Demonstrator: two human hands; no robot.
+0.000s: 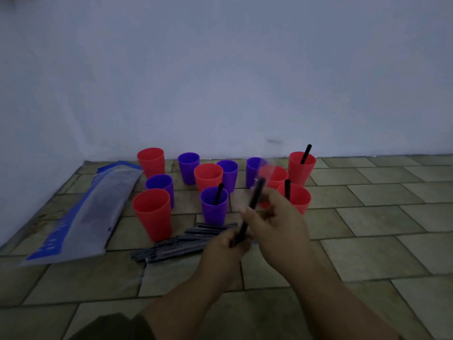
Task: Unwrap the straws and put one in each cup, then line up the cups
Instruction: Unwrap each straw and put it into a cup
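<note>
Left hand (pixel 229 245), straw (pixel 254 200) steeply up-right

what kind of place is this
Probably the floor of a plain, dimly lit indoor room: a tiled floor meets a bare painted wall, and the cups and wrapped straws sit straight on the tiles.

On the tiled floor (pixel 367 241): 11 red and purple plastic cups (pixel 208 177), clustered. Black plastic straws (pixel 306 153) in 3: front-centre purple cup (pixel 214 212), far-right red cup (pixel 300 173), red cup (pixel 300 202) just before that. Left of the cluster, a long flat plastic bag (pixel 81 212). Before the cups, a pile of wrapped straws (pixel 171 244); right of it, left hand (pixel 228 249) and right hand (pixel 277 217) on 1 more straw (pixel 250 209).
</note>
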